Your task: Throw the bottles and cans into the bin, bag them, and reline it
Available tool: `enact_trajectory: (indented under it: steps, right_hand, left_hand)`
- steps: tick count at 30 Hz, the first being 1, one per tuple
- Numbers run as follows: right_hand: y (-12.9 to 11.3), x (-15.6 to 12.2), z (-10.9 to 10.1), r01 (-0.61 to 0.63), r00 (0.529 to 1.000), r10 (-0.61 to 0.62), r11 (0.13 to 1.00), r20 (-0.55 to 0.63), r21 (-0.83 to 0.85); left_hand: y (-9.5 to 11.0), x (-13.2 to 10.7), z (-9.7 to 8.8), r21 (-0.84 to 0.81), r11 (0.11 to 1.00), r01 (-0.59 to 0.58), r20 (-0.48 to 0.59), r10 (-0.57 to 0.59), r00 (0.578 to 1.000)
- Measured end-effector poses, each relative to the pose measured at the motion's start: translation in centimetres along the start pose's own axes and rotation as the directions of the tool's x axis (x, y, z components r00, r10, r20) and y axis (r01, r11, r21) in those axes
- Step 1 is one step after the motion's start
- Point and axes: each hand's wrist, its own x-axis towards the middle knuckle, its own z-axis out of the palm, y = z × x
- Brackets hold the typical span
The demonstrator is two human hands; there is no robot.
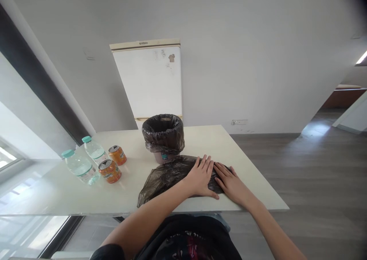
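A thin black plastic bag (169, 176) lies spread and wrinkled on the tabletop in front of me. Pressed flat on its right part is my left hand (202, 177), fingers stretched out. My right hand (229, 182) rests beside it, touching the bag's right end, also flat with fingers extended. Just behind the bag stands a trash bin (160, 158) with a second black bag as liner (164, 139), folded down over its rim. The part of the flat bag under my palms is hidden.
On the left of the pale table (132, 197) stand two orange cans (110, 172) and two clear plastic bottles (78, 168) with teal caps. Beyond the table is a white refrigerator (151, 80) against the wall. The table's right edge drops to a wooden floor (269, 160).
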Motion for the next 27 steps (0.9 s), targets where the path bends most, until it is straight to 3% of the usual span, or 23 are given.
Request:
enact_trajectory:
  steps: [3, 6, 12, 14, 16, 20, 27]
  right_hand:
    - [0.0, -0.1, 0.0, -0.009, 1.000, 0.009, 1.000, -0.009, -0.006]
    - [0.0, -0.2, -0.1, -0.027, 1.000, 0.026, 1.000, -0.014, -0.014]
    - [0.1, -0.5, -0.6, -0.021, 1.000, 0.021, 1.000, -0.022, -0.003]
    - [0.1, -0.5, -0.8, -0.022, 1.000, 0.022, 1.000, 0.003, 0.001]
    - [0.2, -0.4, -1.0, -0.026, 0.999, 0.026, 1.000, 0.036, 0.002]
    - [0.6, -0.2, -1.2, -0.022, 0.997, 0.022, 1.000, 0.072, -0.004]
    - [2.1, -0.3, -1.1, -0.050, 0.996, 0.054, 0.998, 0.077, -0.042]
  left_hand:
    - [-1.7, 1.1, 1.2, -0.056, 0.996, 0.063, 0.110, -0.056, 0.992]
    - [-2.3, 0.2, 1.2, -0.053, 0.992, 0.116, 0.103, -0.110, 0.989]
    - [-3.4, -4.7, -0.5, 0.016, 0.993, 0.120, 0.037, -0.121, 0.992]
    - [-3.9, -6.5, -0.4, 0.020, 0.994, 0.110, 0.036, -0.111, 0.993]
    - [-4.1, -8.0, 0.0, 0.026, 0.984, 0.175, 0.043, -0.176, 0.983]
    - [-4.2, -10.0, 1.1, 0.087, 0.942, 0.325, -0.014, -0.325, 0.946]
    - [-6.9, -13.2, 0.2, 0.214, 0.923, 0.321, -0.072, -0.313, 0.947]
